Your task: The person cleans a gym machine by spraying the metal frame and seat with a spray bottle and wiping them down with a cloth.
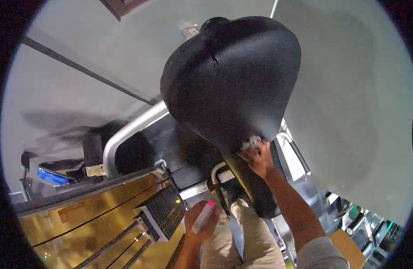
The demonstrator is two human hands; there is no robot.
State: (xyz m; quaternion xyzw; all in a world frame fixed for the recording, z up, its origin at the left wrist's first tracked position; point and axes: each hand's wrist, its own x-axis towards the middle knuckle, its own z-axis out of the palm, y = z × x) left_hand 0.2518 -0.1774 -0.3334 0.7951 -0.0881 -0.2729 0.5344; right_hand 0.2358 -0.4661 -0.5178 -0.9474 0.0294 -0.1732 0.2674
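A large black bike saddle [233, 76] fills the upper middle of the head view, with its narrow nose toward me. My right hand [262, 162] is at the nose, its fingers closed on a crumpled greyish cloth [251, 143] pressed against the saddle. Lower down, my left hand [194, 224] is wrapped round a small translucent bottle [204, 217] with a pink top. That hand is below the saddle, apart from it. The bottle's lower end is partly covered by the fingers.
A curved silver frame tube [130, 130] runs left of the saddle. A black ribbed block [159, 214] on rods stands by my left hand. Bent handles [296, 152] are at the right. More gym equipment [363, 224] lies at lower right, on a grey floor [341, 98].
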